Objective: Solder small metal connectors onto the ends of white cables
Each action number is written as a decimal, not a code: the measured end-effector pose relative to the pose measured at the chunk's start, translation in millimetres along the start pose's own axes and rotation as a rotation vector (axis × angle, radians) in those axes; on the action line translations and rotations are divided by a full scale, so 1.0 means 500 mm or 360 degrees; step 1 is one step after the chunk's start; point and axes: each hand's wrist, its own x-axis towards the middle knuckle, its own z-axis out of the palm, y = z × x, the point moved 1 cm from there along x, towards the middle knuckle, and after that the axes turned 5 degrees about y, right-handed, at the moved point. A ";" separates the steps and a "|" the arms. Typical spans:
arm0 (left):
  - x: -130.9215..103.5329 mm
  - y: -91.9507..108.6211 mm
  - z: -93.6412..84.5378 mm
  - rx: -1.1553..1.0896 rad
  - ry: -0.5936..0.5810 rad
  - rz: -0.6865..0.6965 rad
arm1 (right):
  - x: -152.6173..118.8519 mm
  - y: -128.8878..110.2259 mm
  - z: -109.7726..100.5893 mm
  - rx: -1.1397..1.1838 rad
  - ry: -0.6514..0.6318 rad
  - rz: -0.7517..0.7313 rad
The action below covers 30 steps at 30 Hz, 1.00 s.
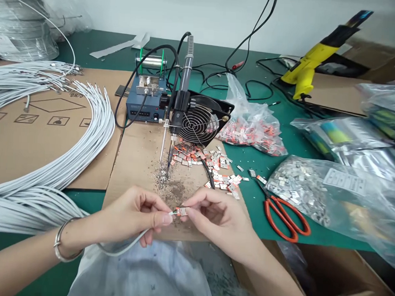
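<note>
Between thumb and fingers, my left hand (147, 214) pinches the end of a white cable (126, 249), whose thin coloured wires show at the tip. My right hand (218, 217) grips a small metal USB connector with an orange insert (182, 211). The wire ends meet the orange side of the connector; whether they are joined I cannot tell. Just beyond the hands, a soldering iron (177, 120) points down in its stand, its tip over a patch of solder bits (163, 178). Loose orange-and-metal connectors (221, 167) lie in a heap beside it.
A blue solder-feed unit (145, 102) and a black fan (199, 121) stand behind. White cable bundles (94, 147) spread at left. Red-handled scissors (286, 219), a bag of metal shells (297, 188), a bag of connectors (254, 129) and a yellow heat gun (311, 61) lie at right.
</note>
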 end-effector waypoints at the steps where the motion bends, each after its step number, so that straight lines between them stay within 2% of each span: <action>1: -0.006 -0.003 0.005 -0.0006 -0.0021 0.0019 | -0.007 0.000 0.001 0.0021 -0.0019 0.0012; 10: -0.052 -0.040 0.023 0.0026 -0.0051 0.0161 | -0.051 0.009 0.007 0.0301 -0.0182 0.0112; 15: -0.068 -0.041 0.032 0.0091 -0.0046 0.0230 | -0.072 0.005 0.013 0.0284 -0.0116 0.0037; 20: -0.077 -0.041 0.040 0.0147 -0.0075 0.0206 | -0.086 0.000 0.017 0.0276 -0.0116 0.0010; 30: -0.072 -0.050 0.047 0.0180 -0.0177 0.0202 | -0.100 0.001 0.020 0.0187 -0.0084 -0.0074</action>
